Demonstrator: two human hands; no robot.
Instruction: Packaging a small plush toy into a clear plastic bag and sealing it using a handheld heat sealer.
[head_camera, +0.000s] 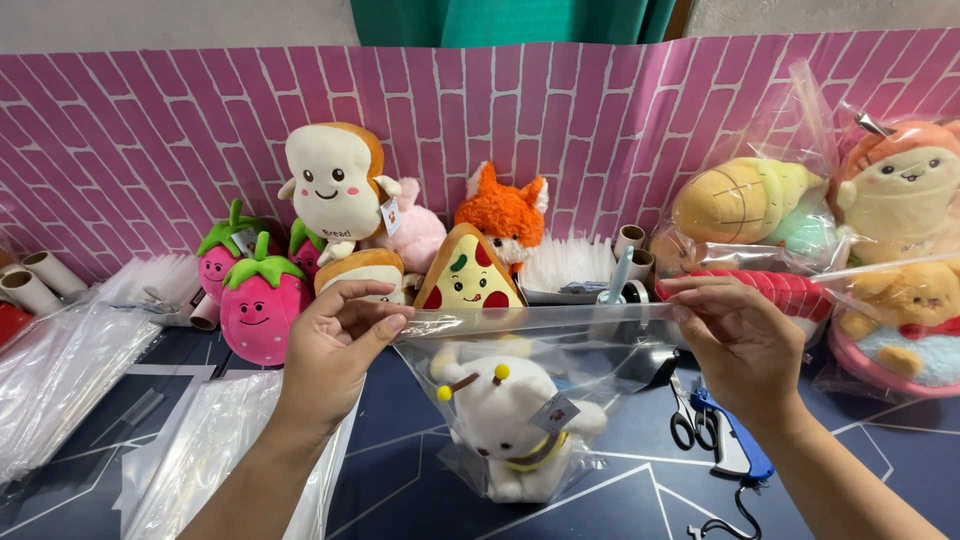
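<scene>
Clear plastic bag (530, 400) centre, small grey hang tag (555, 412) inside. White tag (390, 215) on bread plush. Bagged plushes (880, 250) right; flat clear bags (70, 370) left.

Hidden or cut off, from where I stand:
- My fingertips (690, 305): partly behind the clear bag (530, 400) edge.
- Bee plush (505, 425): face turned away, unseen.
- Pink plush (420, 235): mostly behind the toast plush (330, 180).
- Fox plush (503, 215): body hidden by the pizza plush (467, 275).
- Bagged bear (905, 310): cropped at right edge.
- Black cord (735, 525): runs off bottom.
</scene>
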